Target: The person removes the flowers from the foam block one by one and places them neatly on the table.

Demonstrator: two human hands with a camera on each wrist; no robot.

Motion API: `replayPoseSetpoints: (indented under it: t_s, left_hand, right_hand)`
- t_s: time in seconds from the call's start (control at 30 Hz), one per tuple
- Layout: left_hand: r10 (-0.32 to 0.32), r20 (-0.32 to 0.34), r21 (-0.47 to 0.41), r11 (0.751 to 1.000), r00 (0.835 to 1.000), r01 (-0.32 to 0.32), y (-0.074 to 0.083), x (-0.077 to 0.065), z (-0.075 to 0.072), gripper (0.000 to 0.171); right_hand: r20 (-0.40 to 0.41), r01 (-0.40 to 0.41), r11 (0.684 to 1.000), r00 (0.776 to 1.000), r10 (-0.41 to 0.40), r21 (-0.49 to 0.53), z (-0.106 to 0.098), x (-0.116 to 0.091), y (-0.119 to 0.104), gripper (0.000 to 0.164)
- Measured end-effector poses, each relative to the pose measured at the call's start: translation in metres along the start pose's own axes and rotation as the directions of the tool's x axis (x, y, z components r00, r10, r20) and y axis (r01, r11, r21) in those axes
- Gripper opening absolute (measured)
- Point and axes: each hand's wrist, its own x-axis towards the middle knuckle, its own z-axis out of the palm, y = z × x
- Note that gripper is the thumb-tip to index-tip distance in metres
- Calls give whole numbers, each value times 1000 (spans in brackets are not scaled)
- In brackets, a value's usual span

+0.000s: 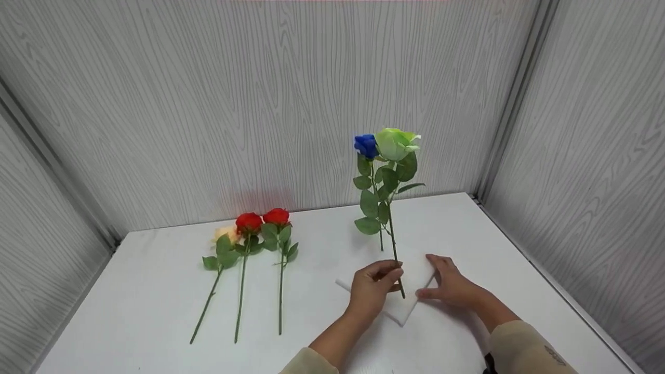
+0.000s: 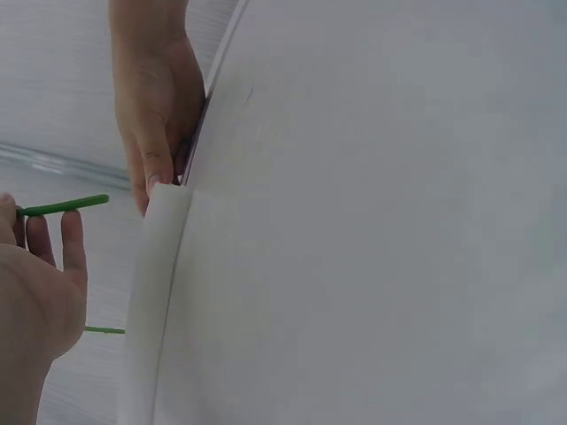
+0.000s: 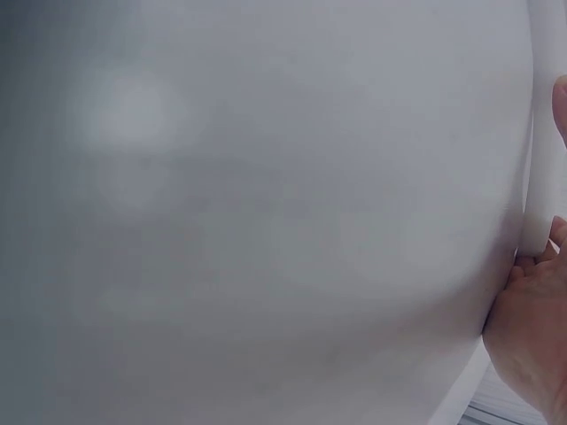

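Note:
My left hand (image 1: 370, 291) pinches the stem of a pale green rose (image 1: 397, 144) near its lower end, holding it upright with the bloom at the top. Behind it is a blue rose (image 1: 366, 146), partly hidden by the green rose's leaves. Under the left hand lies a white sheet (image 1: 399, 315) with a thick, rolled-looking edge. My right hand (image 1: 454, 284) is at the sheet's right side, thumb and fingers spread, the thumb at its edge. In the left wrist view the right hand's fingertips meet the end of the thick white edge (image 2: 158, 266).
Left of the hands, two red roses (image 1: 249, 222) and a cream rose (image 1: 225, 235) lie on the white table (image 1: 156, 301), stems toward me. Grey wood-grain panels (image 1: 260, 104) rise at the back and both sides.

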Motion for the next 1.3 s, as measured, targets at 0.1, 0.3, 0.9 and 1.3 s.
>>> replayPoseSetpoints:
  t_s: [0.1,0.3,0.9,1.3]
  left_hand:
    - [-13,19,11,1000,1000,13,5,-3,-10,20]
    - [-20,48,100,995,999,15,17,-12,-32,21]
    - [-25,-50,199,979,998,35,32,-32,-95,28]
    - [-39,-112,255,965,993,66,31,-37,-127,29]
  right_hand:
    - [1,-5,1000,1000,5,2,-1,-1,-1,120]
    - [8,-6,1000,1000,6,9,0,-1,0,122]
    - [34,2,1000,999,-3,28,-3,-3,-2,121]
    - [21,-5,1000,1000,5,16,-3,-2,-1,120]
